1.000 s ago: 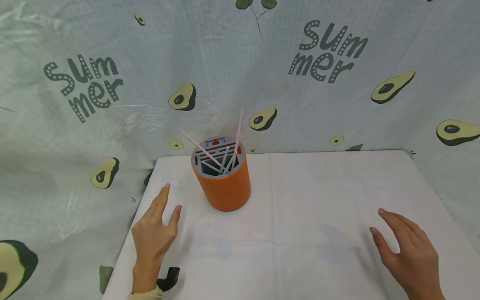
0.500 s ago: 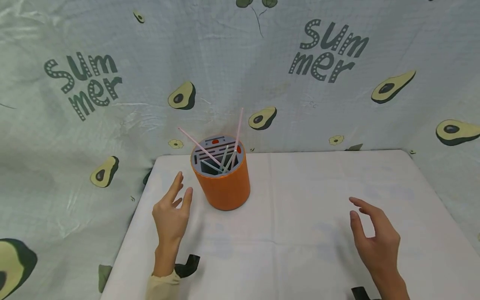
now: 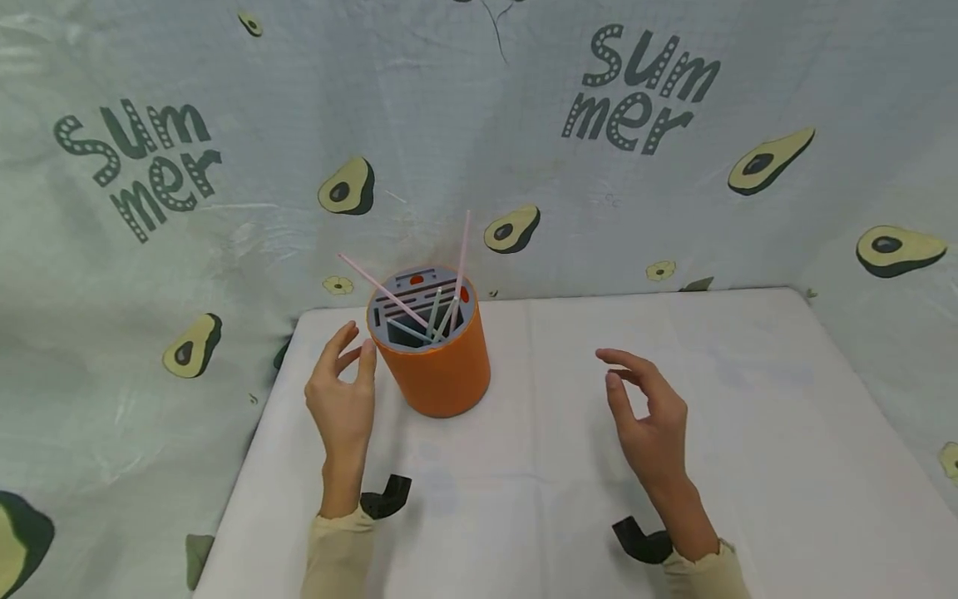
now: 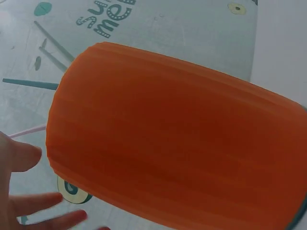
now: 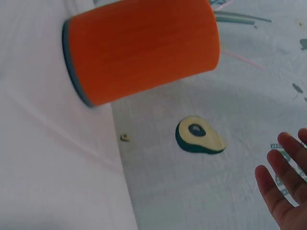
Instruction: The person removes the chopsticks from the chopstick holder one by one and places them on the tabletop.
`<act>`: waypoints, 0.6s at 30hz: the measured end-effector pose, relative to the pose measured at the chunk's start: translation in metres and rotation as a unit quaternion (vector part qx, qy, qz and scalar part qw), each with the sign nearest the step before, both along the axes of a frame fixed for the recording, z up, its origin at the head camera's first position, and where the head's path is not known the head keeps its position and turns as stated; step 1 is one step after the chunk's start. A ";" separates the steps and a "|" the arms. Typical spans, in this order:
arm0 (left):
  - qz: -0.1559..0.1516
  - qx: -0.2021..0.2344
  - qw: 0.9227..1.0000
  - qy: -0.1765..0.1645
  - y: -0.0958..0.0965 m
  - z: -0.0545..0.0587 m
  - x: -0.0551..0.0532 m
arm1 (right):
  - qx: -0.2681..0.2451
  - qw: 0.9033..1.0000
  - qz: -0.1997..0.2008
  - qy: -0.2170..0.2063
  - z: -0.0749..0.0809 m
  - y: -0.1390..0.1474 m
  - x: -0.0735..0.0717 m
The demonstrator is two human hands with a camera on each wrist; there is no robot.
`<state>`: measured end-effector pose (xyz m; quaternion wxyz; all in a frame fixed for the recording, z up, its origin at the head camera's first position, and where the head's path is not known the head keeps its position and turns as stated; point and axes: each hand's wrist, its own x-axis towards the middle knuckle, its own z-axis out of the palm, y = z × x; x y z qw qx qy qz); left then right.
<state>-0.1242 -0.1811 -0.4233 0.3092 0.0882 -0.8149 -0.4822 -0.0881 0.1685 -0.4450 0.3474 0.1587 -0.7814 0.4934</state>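
Observation:
An orange cylindrical holder (image 3: 441,378) with a grey slotted top stands upright at the table's back left. Thin sticks, pink (image 3: 463,249) and pale green, lean out of its dark opening at various angles. My left hand (image 3: 343,399) is at the holder's left side, thumb tip right at its upper edge in the head view, fingers loosely bent and holding nothing. To the right of the holder, some way off, my right hand (image 3: 651,416) hovers over the table with thumb and fingers apart. In the left wrist view the orange wall (image 4: 177,134) fills most of the picture.
A white cloth covers the table (image 3: 554,516). Behind and to the left hangs a pale sheet (image 3: 434,108) printed with avocados and lettering. A black wrist mount (image 3: 387,497) is on the left wrist, and another black mount (image 3: 642,541) on the right.
Both hands have moved inward and forward, the left up to the holder's side, the right a long way leftward across the table. The head view has shifted slightly; the holder stands where it was.

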 end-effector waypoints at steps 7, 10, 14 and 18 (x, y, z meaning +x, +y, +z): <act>-0.072 0.097 0.991 -0.065 0.001 0.006 -0.012 | -0.064 0.988 0.130 -0.053 0.014 -0.038 -0.021; -0.100 0.147 0.981 -0.083 0.004 0.009 -0.015 | -0.066 0.981 0.165 -0.084 0.021 -0.053 -0.029; -0.116 0.173 0.974 -0.089 0.009 0.008 -0.017 | -0.066 0.971 0.195 -0.118 0.029 -0.070 -0.042; -0.116 0.175 0.975 -0.078 0.013 0.003 -0.020 | -0.083 0.963 0.212 -0.146 0.037 -0.082 -0.060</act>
